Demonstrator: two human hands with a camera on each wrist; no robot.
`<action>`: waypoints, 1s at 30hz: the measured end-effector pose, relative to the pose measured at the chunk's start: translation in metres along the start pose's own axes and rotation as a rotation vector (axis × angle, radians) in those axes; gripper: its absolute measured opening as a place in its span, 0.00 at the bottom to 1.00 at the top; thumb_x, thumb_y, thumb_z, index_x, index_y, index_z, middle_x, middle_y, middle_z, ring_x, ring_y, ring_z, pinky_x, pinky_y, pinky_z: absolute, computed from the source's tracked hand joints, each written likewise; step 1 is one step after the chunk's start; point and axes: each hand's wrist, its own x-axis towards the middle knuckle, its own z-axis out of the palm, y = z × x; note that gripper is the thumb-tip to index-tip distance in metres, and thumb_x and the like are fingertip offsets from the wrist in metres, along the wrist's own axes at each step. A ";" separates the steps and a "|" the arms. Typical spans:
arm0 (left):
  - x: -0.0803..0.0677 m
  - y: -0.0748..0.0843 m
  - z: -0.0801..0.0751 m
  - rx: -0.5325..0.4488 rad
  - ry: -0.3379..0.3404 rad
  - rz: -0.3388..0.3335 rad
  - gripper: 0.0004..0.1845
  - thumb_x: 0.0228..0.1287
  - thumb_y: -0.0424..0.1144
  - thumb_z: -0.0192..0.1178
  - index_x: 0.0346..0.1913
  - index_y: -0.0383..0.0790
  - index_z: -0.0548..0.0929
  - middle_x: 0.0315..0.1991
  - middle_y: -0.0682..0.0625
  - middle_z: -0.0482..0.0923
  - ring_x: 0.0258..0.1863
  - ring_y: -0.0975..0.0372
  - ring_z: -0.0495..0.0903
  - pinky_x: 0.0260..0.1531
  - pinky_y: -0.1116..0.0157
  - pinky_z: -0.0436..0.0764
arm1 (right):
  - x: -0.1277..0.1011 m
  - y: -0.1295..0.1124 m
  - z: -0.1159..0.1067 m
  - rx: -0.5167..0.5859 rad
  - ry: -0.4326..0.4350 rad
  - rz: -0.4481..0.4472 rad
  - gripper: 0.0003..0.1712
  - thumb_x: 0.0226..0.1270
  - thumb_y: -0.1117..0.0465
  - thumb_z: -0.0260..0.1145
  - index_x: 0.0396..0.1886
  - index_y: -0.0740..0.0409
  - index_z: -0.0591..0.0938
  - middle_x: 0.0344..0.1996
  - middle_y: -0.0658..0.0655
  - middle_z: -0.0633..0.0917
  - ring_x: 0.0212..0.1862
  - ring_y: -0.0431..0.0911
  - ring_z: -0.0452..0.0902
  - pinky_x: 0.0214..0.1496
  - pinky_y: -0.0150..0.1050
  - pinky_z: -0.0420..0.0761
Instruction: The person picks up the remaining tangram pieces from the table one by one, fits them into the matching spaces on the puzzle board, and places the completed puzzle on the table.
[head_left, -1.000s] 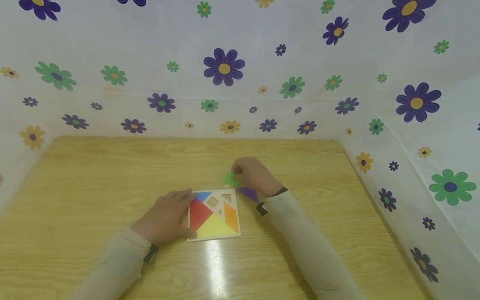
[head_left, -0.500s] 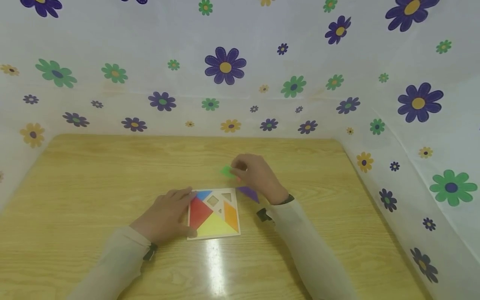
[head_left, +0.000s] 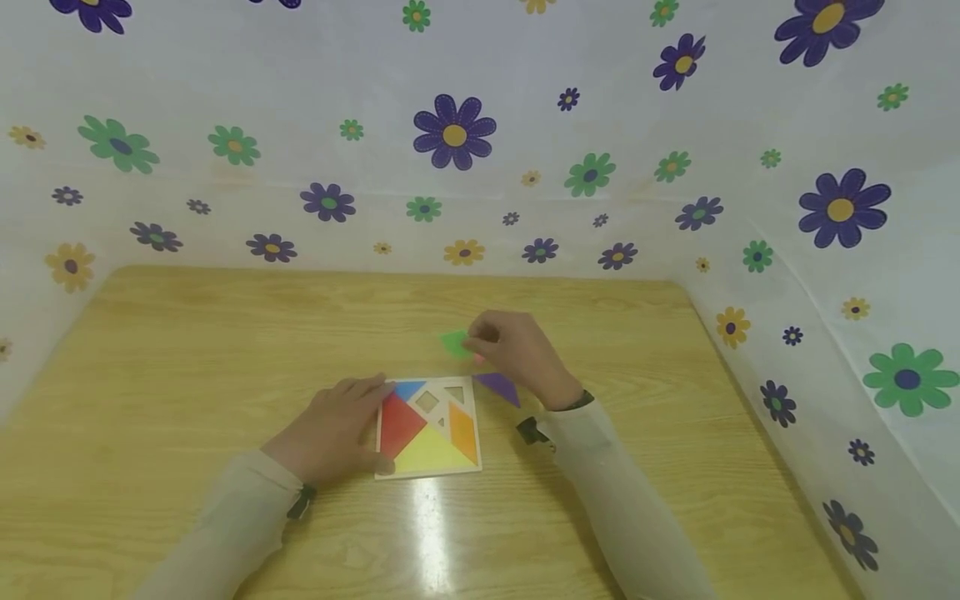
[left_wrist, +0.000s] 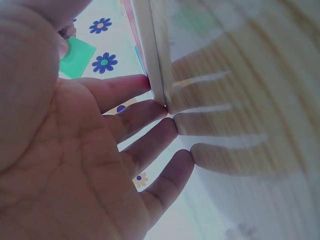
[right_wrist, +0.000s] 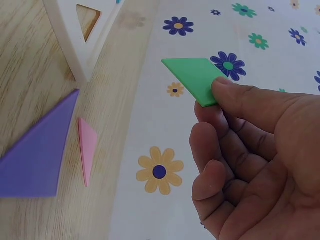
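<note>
My left hand (head_left: pixel 333 429) lies along the left side of the white tangram board (head_left: pixel 476 425), thumb over its near left corner. In the left wrist view the other fingers are straight, with fingertips at the board's edge and the table. My right hand (head_left: pixel 517 350) pinches a flat green tangram piece (right_wrist: pixel 192 77) between thumb and forefinger, above the table beyond the board. Red (head_left: pixel 400 423), yellow (head_left: pixel 431 454), orange (head_left: pixel 462 432) and blue (head_left: pixel 408 390) pieces sit in the board. A square recess and two triangular ones show bare.
A purple triangle (right_wrist: pixel 40 157) lies on the wooden table (head_left: pixel 262 333) by the board's far right corner. Beside it is a small pink piece (right_wrist: pixel 87 150), mostly hidden by my right hand in the head view. Flower-printed white cloth (head_left: pixel 360 100) stands around the table's back and sides.
My right hand has shifted slightly away from the board with the green piece, which has turned in its fingers. A bit of the pink piece has come into view. The left hand stays put.
</note>
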 end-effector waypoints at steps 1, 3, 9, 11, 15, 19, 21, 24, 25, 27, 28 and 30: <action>0.000 0.000 0.000 0.000 -0.001 -0.004 0.55 0.54 0.60 0.74 0.80 0.38 0.63 0.80 0.40 0.59 0.77 0.41 0.58 0.73 0.37 0.59 | 0.000 0.000 0.000 -0.003 -0.002 -0.002 0.06 0.71 0.57 0.71 0.39 0.54 0.88 0.34 0.48 0.89 0.38 0.42 0.83 0.47 0.41 0.84; -0.001 -0.001 0.000 0.000 -0.002 -0.009 0.55 0.54 0.61 0.74 0.80 0.39 0.63 0.80 0.41 0.58 0.77 0.41 0.58 0.73 0.37 0.59 | 0.001 -0.001 0.001 -0.010 -0.004 -0.007 0.06 0.71 0.57 0.71 0.39 0.54 0.88 0.34 0.48 0.89 0.38 0.41 0.83 0.46 0.40 0.84; 0.000 -0.002 0.000 0.001 0.004 -0.003 0.54 0.54 0.60 0.74 0.79 0.39 0.64 0.80 0.40 0.59 0.77 0.41 0.58 0.73 0.37 0.60 | 0.002 0.002 0.003 0.020 -0.040 -0.013 0.05 0.73 0.58 0.69 0.38 0.55 0.87 0.34 0.53 0.89 0.35 0.46 0.85 0.43 0.40 0.83; 0.000 -0.001 -0.001 -0.005 0.007 0.005 0.54 0.54 0.60 0.74 0.79 0.38 0.64 0.80 0.40 0.60 0.77 0.40 0.58 0.73 0.36 0.60 | 0.002 0.003 0.004 0.038 -0.055 -0.010 0.05 0.73 0.59 0.68 0.38 0.56 0.86 0.34 0.56 0.89 0.34 0.49 0.87 0.42 0.40 0.83; -0.001 -0.001 -0.002 -0.011 0.006 0.004 0.54 0.54 0.59 0.75 0.79 0.38 0.65 0.79 0.40 0.60 0.77 0.41 0.58 0.73 0.36 0.59 | 0.002 0.002 0.006 0.060 -0.069 -0.005 0.05 0.74 0.59 0.68 0.38 0.55 0.86 0.35 0.57 0.89 0.35 0.50 0.87 0.42 0.40 0.84; -0.001 -0.001 -0.002 -0.005 0.004 0.000 0.54 0.54 0.59 0.75 0.79 0.38 0.65 0.79 0.39 0.60 0.77 0.40 0.58 0.73 0.36 0.60 | 0.002 -0.001 0.008 0.052 -0.079 -0.011 0.05 0.73 0.59 0.69 0.38 0.54 0.87 0.34 0.52 0.88 0.37 0.46 0.84 0.44 0.40 0.83; -0.001 0.000 -0.003 -0.005 0.003 0.000 0.54 0.53 0.60 0.75 0.79 0.38 0.65 0.79 0.39 0.60 0.77 0.40 0.59 0.73 0.36 0.60 | 0.003 -0.002 0.009 0.054 -0.094 -0.018 0.05 0.73 0.58 0.69 0.38 0.54 0.87 0.35 0.50 0.88 0.38 0.44 0.83 0.45 0.39 0.83; 0.000 0.000 -0.003 -0.003 0.001 -0.002 0.55 0.53 0.60 0.75 0.79 0.38 0.65 0.79 0.39 0.60 0.77 0.40 0.59 0.72 0.36 0.60 | 0.003 -0.003 0.012 0.061 -0.116 -0.022 0.05 0.73 0.57 0.69 0.37 0.52 0.87 0.35 0.48 0.87 0.39 0.42 0.81 0.45 0.39 0.82; 0.000 0.000 -0.003 -0.002 0.000 -0.003 0.55 0.53 0.60 0.75 0.79 0.38 0.65 0.79 0.39 0.60 0.77 0.40 0.59 0.72 0.36 0.60 | 0.003 -0.003 0.014 0.067 -0.124 -0.023 0.05 0.73 0.56 0.69 0.37 0.52 0.87 0.35 0.47 0.87 0.39 0.42 0.80 0.44 0.39 0.82; 0.000 0.000 -0.003 0.000 -0.001 -0.003 0.55 0.53 0.61 0.75 0.79 0.38 0.65 0.79 0.39 0.60 0.76 0.40 0.59 0.72 0.36 0.61 | 0.003 -0.003 0.017 0.082 -0.141 -0.022 0.05 0.73 0.56 0.69 0.36 0.50 0.86 0.35 0.46 0.87 0.38 0.42 0.79 0.43 0.38 0.82; 0.000 -0.001 -0.003 0.003 -0.001 -0.003 0.55 0.53 0.61 0.75 0.79 0.38 0.64 0.79 0.39 0.60 0.76 0.40 0.60 0.72 0.36 0.61 | 0.003 -0.003 0.019 0.093 -0.149 -0.021 0.05 0.73 0.56 0.69 0.36 0.50 0.86 0.34 0.46 0.86 0.38 0.43 0.79 0.43 0.38 0.82; 0.000 0.000 -0.003 0.005 -0.001 0.001 0.54 0.54 0.61 0.74 0.79 0.37 0.65 0.79 0.39 0.61 0.76 0.40 0.60 0.72 0.36 0.61 | 0.002 -0.004 0.022 0.116 -0.170 -0.023 0.04 0.73 0.57 0.70 0.36 0.50 0.87 0.34 0.46 0.87 0.38 0.43 0.79 0.43 0.38 0.82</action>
